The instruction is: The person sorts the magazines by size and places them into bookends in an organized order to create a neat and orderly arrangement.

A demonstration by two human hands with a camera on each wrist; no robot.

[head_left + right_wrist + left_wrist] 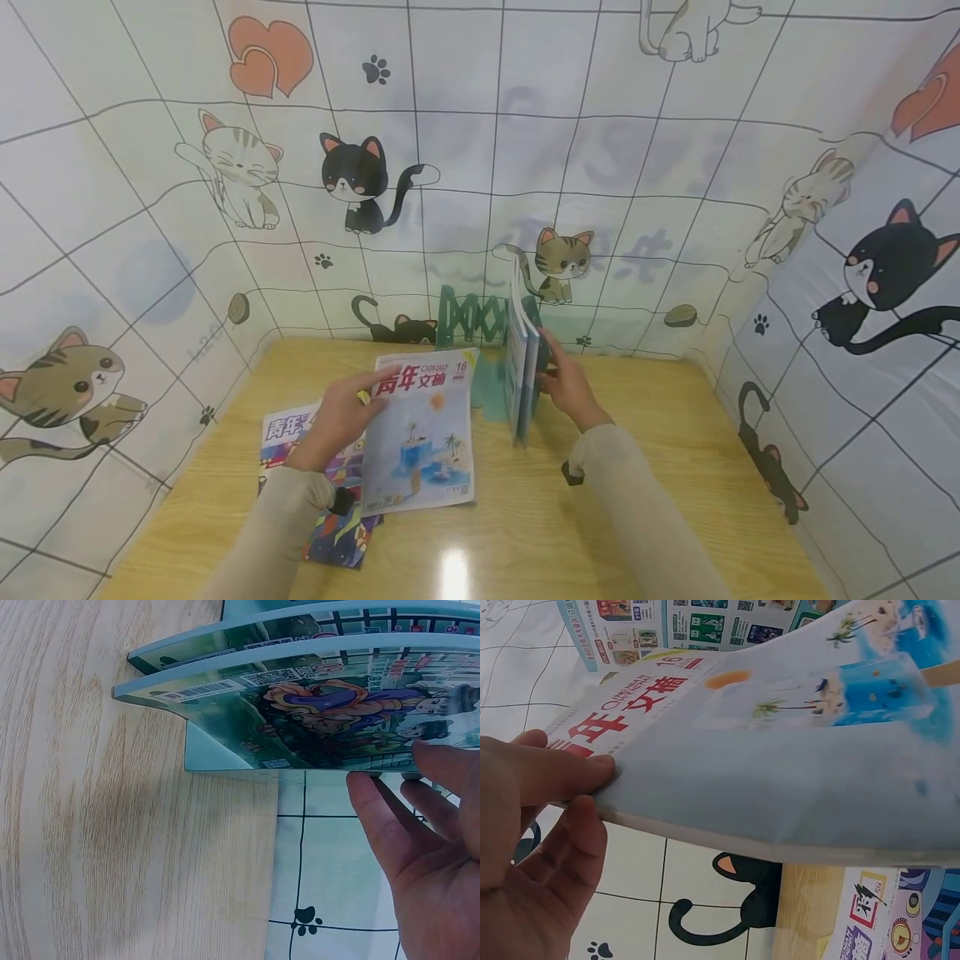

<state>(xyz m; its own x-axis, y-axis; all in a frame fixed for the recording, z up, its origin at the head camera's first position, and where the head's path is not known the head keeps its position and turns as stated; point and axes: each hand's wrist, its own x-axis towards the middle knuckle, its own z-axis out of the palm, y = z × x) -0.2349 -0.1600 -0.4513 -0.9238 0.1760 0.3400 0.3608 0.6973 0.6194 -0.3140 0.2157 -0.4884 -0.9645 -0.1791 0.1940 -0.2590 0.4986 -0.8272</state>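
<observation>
My left hand pinches the left edge of a pale blue magazine, thumb on the cover and fingers beneath, as the left wrist view shows. Its cover has red lettering and a beach picture. Right of it, two thin magazines stand upright by a green bookend, spines towards me. My right hand is at their right side; in the right wrist view one finger overlaps the illustrated cover and other fingertips are right at its far edge. Part of the bookend is hidden behind the magazines.
Colourful magazines lie on the wooden table beneath the left forearm. The bookend's green zigzag lattice stands at the table's back edge, against a cat-patterned cloth backdrop that rises behind and on both sides.
</observation>
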